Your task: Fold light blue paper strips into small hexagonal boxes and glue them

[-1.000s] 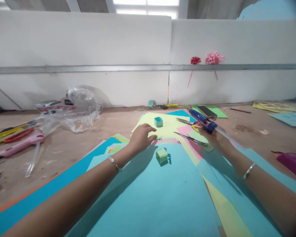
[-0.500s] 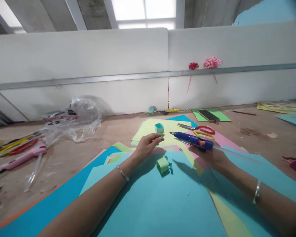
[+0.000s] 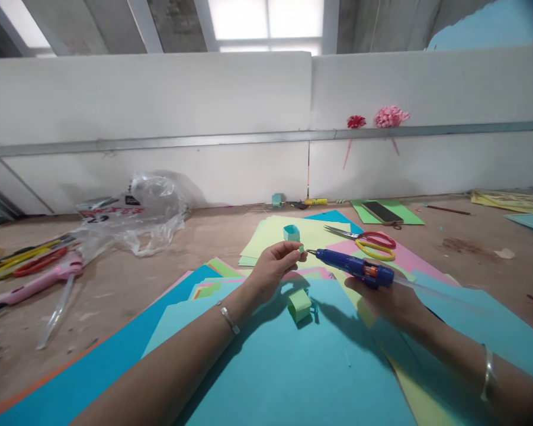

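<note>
Swinging left since a second ago, my right hand (image 3: 388,296) clamps the blue glue gun (image 3: 353,267), nozzle meeting the small green paper piece (image 3: 301,249) pinched in my left hand (image 3: 273,269), above the green paper cube (image 3: 299,305) near me.

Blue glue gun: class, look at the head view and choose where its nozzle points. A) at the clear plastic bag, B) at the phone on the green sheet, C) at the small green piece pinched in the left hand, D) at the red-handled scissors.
C: the right hand holds the blue glue gun with its nozzle aimed at the small green piece pinched by the left hand.
</note>
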Available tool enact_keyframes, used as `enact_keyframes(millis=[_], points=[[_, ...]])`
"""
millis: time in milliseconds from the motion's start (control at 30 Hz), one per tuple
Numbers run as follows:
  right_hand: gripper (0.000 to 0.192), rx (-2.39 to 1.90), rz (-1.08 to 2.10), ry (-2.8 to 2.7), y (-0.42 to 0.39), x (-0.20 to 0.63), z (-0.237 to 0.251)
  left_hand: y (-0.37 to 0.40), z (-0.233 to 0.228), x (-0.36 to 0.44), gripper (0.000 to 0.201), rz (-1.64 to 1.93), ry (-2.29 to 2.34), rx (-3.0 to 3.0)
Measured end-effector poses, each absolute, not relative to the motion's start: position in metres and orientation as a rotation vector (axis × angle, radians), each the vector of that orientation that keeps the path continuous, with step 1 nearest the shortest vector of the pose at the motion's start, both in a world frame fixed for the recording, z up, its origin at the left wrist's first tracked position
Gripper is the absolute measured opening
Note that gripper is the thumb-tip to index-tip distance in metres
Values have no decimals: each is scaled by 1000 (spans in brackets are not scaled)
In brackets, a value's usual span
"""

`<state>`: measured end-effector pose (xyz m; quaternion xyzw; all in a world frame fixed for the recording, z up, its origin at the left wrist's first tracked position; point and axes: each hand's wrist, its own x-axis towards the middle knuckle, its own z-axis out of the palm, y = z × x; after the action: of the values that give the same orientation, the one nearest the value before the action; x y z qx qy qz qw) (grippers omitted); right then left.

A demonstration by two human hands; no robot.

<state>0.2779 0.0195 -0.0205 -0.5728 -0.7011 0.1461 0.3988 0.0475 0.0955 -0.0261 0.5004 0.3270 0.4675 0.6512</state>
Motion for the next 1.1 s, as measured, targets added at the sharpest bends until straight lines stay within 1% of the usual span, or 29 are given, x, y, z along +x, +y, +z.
enact_keyframes(millis=[133, 333, 533, 833, 1000, 1100], points=[[23, -1426, 351, -1781, 20, 278, -22, 96, -27, 47, 38, 1049, 730, 1123], [27, -1378, 371, -1774, 20, 275, -19, 97, -30, 46, 34, 1044, 674, 1159], [24, -1390, 375, -1775, 21, 275, -21, 97, -31, 45, 32, 1031, 645, 1158], [27, -1380, 325, -1800, 23, 277, -22, 95, -27, 48, 35, 1031, 661, 1133], [32, -1403, 338, -1813, 18, 274, -21, 94, -27, 48, 37, 1033, 672, 1142], [30, -1431, 308, -1776, 20, 275, -18, 95, -28, 48, 38, 1030, 685, 1150]])
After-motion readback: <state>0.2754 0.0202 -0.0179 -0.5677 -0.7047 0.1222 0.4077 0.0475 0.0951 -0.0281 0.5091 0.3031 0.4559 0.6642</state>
